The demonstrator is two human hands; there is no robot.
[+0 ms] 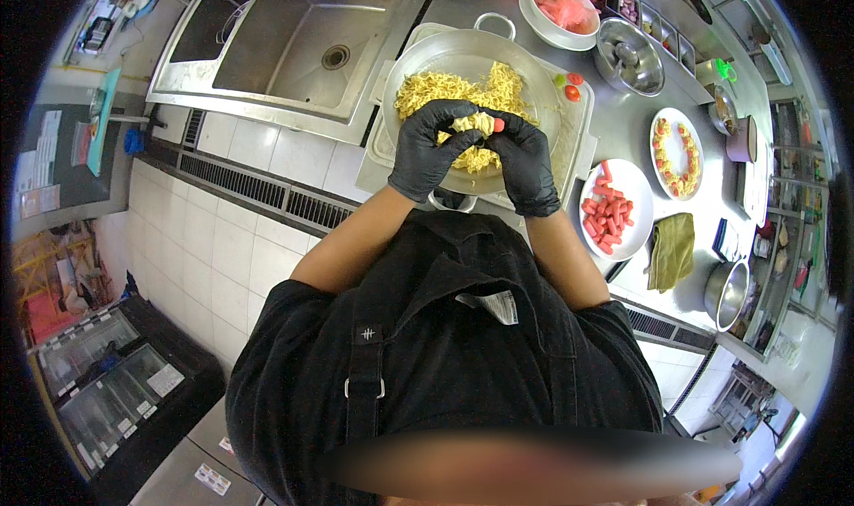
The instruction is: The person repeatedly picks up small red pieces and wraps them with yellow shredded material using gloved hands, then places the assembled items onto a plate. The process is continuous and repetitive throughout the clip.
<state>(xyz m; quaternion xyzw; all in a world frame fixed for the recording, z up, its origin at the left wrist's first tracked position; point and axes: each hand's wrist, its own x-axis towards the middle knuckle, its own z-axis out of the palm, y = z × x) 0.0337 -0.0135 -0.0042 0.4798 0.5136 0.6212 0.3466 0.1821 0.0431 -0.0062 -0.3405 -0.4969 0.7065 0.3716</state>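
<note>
Both my hands wear black gloves and meet above a wide metal pan [418,57] with two handles. Between them is a piece of sausage wrapped in noodles [471,127], its red end showing at the right. My left hand [429,146] pinches the noodle-wrapped side. My right hand [523,157] closes round the end where the sausage shows. Yellow cooked noodles [440,91] lie in the pan below and beyond my hands. A white plate [642,205] of cut red sausage pieces stands right of my right hand.
An oval white plate [678,118] holds a ring of noodle-wrapped pieces. Beyond the pan are a white bowl [536,26] with pink contents and a steel bowl [652,81]. Cut tomatoes [572,92] lie by the pan. A green cloth [671,253] rests at right; a sink [307,70] is at left.
</note>
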